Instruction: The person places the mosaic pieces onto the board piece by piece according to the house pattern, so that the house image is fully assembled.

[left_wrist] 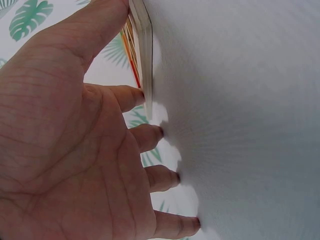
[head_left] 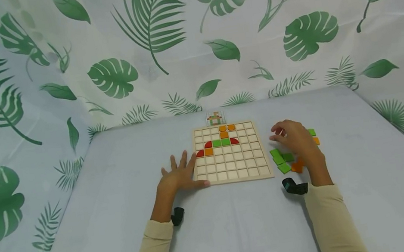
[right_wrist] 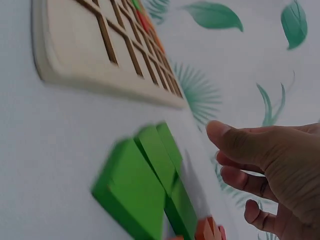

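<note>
A wooden grid board (head_left: 245, 159) lies on the table with red, green and orange pieces in its upper cells. My left hand (head_left: 178, 178) is spread flat, thumb and index finger touching the board's left side and near corner; the left wrist view shows the palm (left_wrist: 75, 145) against the board's edge (left_wrist: 146, 55). Right of the board, my right hand (head_left: 298, 137) hovers with bent, parted fingers, and no piece shows between them. Loose green tiles (head_left: 277, 157) and orange tiles (head_left: 296, 167) lie under and beside it. In the right wrist view, the hand (right_wrist: 280, 165) is beyond green blocks (right_wrist: 132, 185).
A small card with a coloured pattern (head_left: 215, 118) lies just behind the board. More green (head_left: 311, 132) and orange (head_left: 316, 140) pieces lie right of my right hand. Leaf-printed cloth (head_left: 192, 58) rises behind the table. Dark devices (head_left: 178, 216) are at both wrists.
</note>
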`<state>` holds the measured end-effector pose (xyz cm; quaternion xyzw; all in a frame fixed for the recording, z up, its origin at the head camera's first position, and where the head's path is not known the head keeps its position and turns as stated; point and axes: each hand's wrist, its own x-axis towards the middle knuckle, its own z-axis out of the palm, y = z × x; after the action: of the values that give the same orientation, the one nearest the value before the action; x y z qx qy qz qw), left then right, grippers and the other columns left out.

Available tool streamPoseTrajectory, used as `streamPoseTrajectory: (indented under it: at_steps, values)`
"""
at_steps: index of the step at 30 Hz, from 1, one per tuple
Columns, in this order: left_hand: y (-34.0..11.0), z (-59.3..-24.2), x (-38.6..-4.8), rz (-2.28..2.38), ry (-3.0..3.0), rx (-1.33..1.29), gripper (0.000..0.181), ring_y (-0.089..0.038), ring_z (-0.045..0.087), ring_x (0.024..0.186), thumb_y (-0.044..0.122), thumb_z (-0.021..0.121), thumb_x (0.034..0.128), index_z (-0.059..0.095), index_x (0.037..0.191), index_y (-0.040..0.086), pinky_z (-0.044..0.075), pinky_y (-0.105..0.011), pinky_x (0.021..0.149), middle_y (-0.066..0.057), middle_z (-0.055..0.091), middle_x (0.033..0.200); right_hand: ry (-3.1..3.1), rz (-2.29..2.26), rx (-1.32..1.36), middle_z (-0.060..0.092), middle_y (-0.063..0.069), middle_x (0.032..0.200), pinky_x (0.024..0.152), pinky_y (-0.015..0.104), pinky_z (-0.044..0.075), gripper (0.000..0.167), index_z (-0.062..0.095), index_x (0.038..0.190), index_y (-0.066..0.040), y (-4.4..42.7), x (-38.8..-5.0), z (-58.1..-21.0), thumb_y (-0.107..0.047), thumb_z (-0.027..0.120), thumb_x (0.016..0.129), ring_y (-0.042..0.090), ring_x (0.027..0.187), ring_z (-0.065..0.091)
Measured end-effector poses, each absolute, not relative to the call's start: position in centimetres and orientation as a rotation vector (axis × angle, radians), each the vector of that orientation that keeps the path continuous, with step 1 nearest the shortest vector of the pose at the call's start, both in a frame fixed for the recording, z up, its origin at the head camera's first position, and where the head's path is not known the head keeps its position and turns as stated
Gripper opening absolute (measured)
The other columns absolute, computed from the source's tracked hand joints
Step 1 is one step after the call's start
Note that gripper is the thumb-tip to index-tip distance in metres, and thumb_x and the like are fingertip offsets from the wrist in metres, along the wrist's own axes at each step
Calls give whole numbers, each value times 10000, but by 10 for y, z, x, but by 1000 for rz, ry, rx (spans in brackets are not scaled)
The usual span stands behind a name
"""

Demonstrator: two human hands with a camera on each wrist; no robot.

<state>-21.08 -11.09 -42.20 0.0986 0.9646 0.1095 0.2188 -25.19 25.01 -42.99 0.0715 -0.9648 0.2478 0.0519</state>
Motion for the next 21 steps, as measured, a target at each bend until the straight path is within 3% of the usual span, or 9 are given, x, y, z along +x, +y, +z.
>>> streamPoseTrajectory:
  at_steps: [21]
  values:
    - [-112, -422, -211, 292, 2673, 268, 1048, -450, -115, 1489, 702, 602, 818, 40, 1588, 267, 69, -726, 1122, -77, -77, 1658, -3087, 650, -115, 653, 173, 979, 660, 406, 436, 455, 617, 1003, -33, 305, -236, -435, -447, 727, 849, 305, 839, 557]
